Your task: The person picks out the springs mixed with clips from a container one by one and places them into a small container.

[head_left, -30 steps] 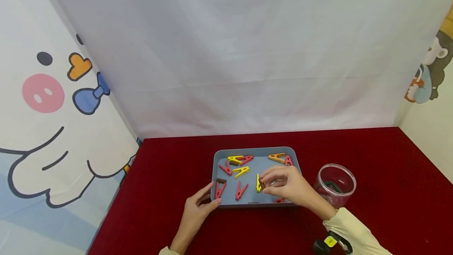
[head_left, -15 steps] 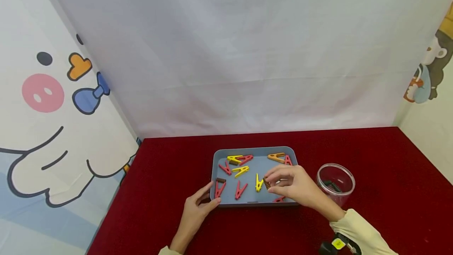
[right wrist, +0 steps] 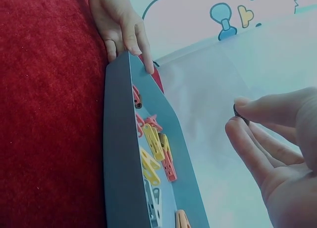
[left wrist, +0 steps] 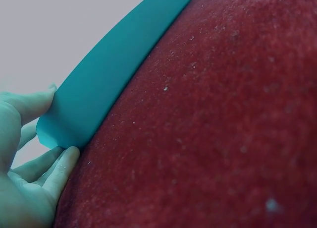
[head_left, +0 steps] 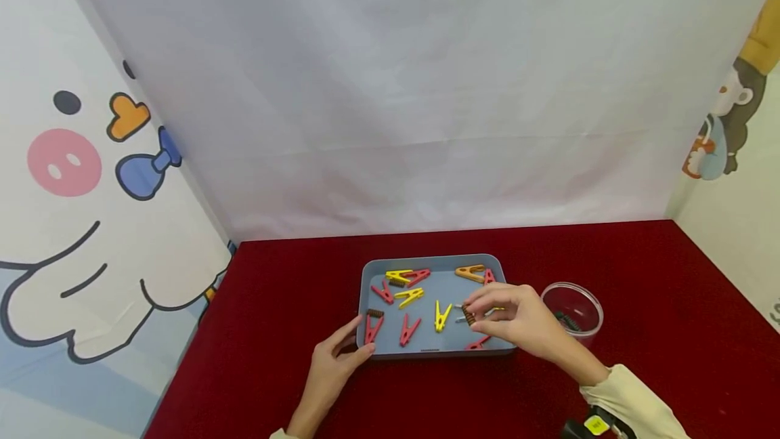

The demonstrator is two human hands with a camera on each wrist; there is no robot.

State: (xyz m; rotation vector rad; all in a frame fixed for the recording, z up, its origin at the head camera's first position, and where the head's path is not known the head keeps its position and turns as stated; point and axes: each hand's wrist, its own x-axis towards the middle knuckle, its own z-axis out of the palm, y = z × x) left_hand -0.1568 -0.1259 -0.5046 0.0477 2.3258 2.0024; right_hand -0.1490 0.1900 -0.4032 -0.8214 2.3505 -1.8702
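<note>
My left hand (head_left: 329,364) holds the front left corner of a shallow blue-grey tray (head_left: 426,330); in the left wrist view its fingers and thumb press either side of the tray's corner. Between thumb and fingertips, my right hand (head_left: 518,320) pinches a small brown coil spring (head_left: 468,315) over the tray's right part. Most of the spring is hidden by the fingers in the right wrist view. Just left of this hand lies a yellow clip (head_left: 441,317), and a pale blue clip (right wrist: 155,203) is partly covered by the hand in the head view.
Several red and yellow clips, an orange clip (head_left: 469,273) and more brown springs (head_left: 375,314) lie in the tray. Right of it stands a clear round jar (head_left: 600,320) with dark green springs (head_left: 567,321) inside. A red cloth (head_left: 292,290) covers the table.
My right hand has shifted a little to the right with the spring, away from the yellow clip, and the pale blue clip now shows. My left hand stays on the tray's corner.
</note>
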